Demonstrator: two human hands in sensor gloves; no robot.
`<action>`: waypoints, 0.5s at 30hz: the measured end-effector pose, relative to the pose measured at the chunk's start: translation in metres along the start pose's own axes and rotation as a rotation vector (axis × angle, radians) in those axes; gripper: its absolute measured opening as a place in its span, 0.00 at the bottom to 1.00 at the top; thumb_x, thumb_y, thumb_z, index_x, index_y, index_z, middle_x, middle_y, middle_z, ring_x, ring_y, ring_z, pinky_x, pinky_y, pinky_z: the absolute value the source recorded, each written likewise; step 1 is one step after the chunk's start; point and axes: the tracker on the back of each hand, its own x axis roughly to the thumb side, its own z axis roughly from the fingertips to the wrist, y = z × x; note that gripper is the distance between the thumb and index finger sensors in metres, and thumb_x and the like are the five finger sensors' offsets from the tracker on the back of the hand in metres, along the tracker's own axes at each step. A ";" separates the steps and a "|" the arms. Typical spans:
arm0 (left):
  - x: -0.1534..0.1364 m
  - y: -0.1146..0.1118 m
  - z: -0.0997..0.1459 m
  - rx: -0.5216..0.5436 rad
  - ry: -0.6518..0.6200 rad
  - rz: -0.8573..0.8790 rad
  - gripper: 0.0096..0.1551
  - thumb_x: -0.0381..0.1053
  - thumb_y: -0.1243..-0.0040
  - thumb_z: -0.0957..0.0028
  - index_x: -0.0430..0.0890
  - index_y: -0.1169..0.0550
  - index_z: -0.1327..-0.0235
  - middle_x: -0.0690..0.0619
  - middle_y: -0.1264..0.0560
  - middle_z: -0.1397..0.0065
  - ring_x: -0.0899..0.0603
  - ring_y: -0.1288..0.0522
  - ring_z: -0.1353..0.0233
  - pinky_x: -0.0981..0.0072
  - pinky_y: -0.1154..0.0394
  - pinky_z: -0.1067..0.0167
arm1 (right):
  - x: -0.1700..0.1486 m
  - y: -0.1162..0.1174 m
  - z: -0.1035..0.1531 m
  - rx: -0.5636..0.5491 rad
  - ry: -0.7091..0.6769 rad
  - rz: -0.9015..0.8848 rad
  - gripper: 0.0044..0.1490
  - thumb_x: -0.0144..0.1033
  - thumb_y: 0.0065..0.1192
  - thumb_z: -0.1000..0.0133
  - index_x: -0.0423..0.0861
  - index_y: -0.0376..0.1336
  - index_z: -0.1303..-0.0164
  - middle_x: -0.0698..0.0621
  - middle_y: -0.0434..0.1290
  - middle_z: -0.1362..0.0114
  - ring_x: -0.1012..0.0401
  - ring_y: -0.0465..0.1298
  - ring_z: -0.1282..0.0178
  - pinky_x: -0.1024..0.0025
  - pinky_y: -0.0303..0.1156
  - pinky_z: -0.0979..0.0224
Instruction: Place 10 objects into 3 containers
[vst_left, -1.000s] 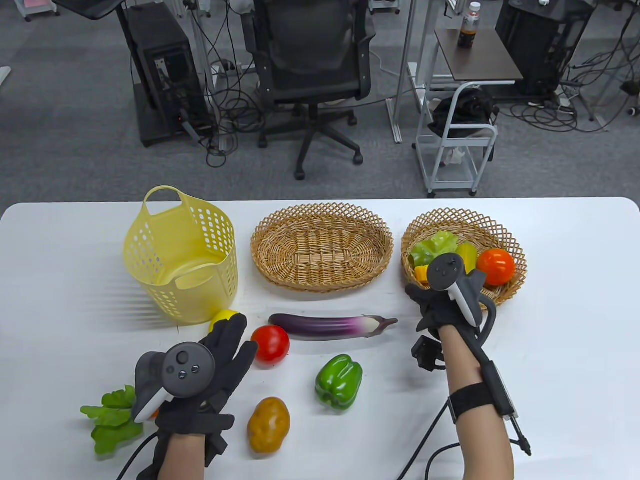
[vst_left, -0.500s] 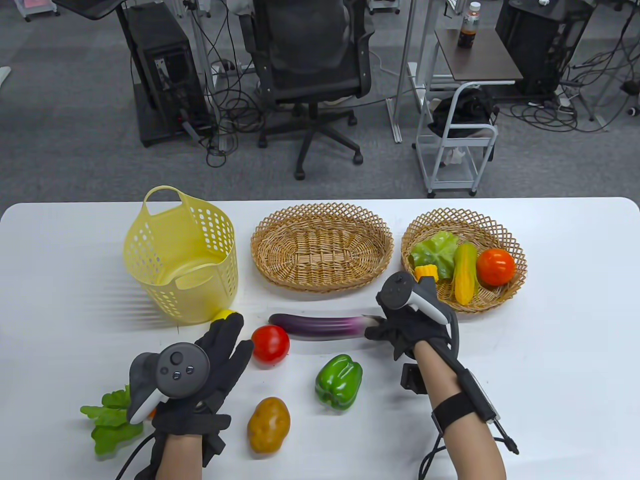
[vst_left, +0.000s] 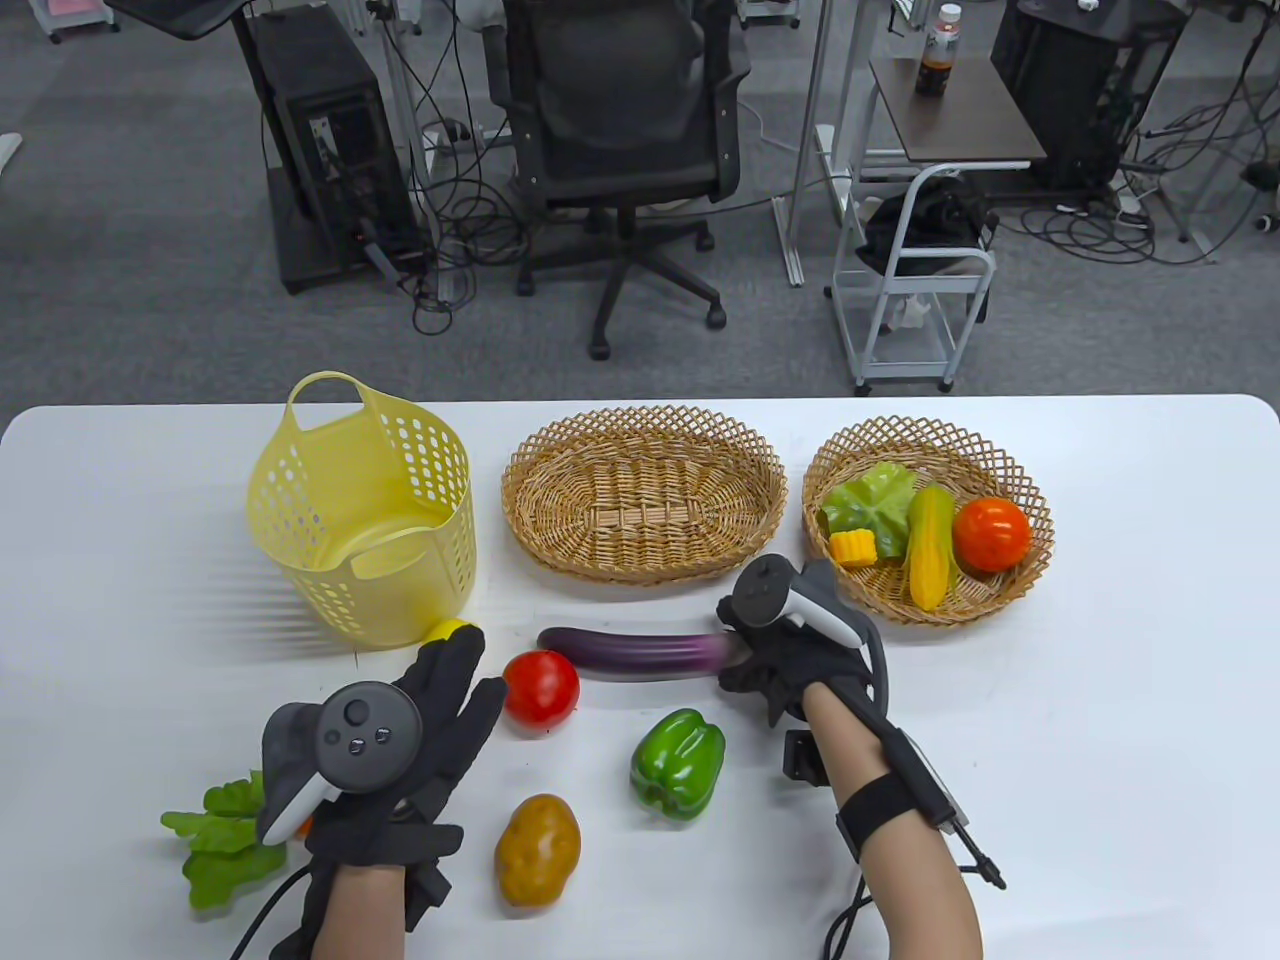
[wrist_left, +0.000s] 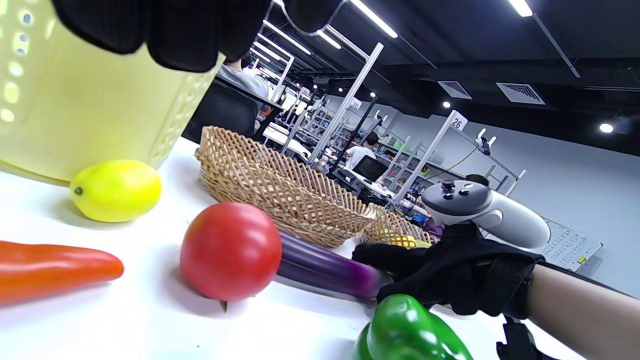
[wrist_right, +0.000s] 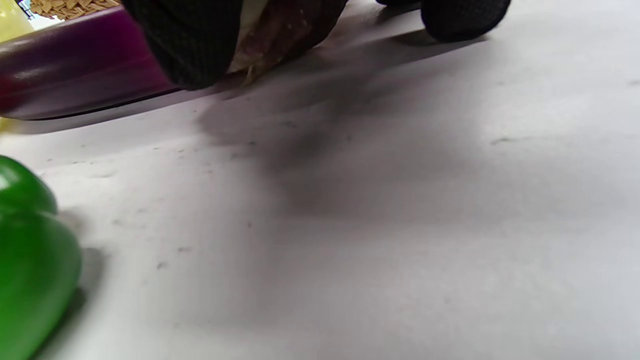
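Note:
My right hand (vst_left: 765, 660) grips the stem end of the purple eggplant (vst_left: 625, 652) lying on the table below the oval wicker basket (vst_left: 643, 492); its fingers (wrist_right: 195, 45) wrap the eggplant (wrist_right: 75, 70). My left hand (vst_left: 430, 705) lies flat and open on the table, touching nothing, beside a red tomato (vst_left: 541, 687) and a lemon (vst_left: 452, 630). A green pepper (vst_left: 678, 763), a potato (vst_left: 537, 849), lettuce (vst_left: 222, 838) and an orange carrot (wrist_left: 50, 267) lie loose. The yellow plastic basket (vst_left: 365, 505) holds none that I can see. The round wicker basket (vst_left: 930, 440) holds several vegetables.
The white table's (vst_left: 1120, 700) far edge runs behind the baskets, with an office chair (vst_left: 620, 130) and a cart (vst_left: 915, 290) on the floor beyond. Bare table lies to the right of my right arm.
My right hand left the round basket, moved left and down, and took hold of the eggplant's stem end; the eggplant has shifted slightly. My left hand has barely moved.

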 end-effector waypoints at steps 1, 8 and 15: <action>0.000 0.000 0.000 -0.001 0.000 0.001 0.43 0.67 0.70 0.27 0.39 0.44 0.10 0.26 0.41 0.15 0.20 0.36 0.21 0.24 0.35 0.35 | 0.000 0.001 0.000 -0.005 0.004 0.005 0.49 0.48 0.62 0.39 0.60 0.37 0.17 0.36 0.29 0.14 0.33 0.45 0.18 0.38 0.59 0.23; 0.000 0.000 -0.001 0.000 0.003 0.001 0.43 0.67 0.70 0.27 0.39 0.44 0.10 0.26 0.41 0.15 0.20 0.36 0.21 0.24 0.35 0.35 | 0.001 0.001 0.000 -0.058 0.005 -0.001 0.43 0.47 0.61 0.39 0.59 0.43 0.18 0.37 0.33 0.13 0.33 0.47 0.19 0.40 0.60 0.25; 0.000 0.000 -0.001 -0.004 0.005 0.002 0.43 0.66 0.70 0.27 0.39 0.45 0.10 0.26 0.41 0.15 0.20 0.36 0.21 0.24 0.35 0.35 | 0.001 0.001 0.000 -0.088 0.011 0.006 0.43 0.49 0.61 0.40 0.58 0.45 0.18 0.37 0.36 0.13 0.34 0.48 0.20 0.42 0.61 0.25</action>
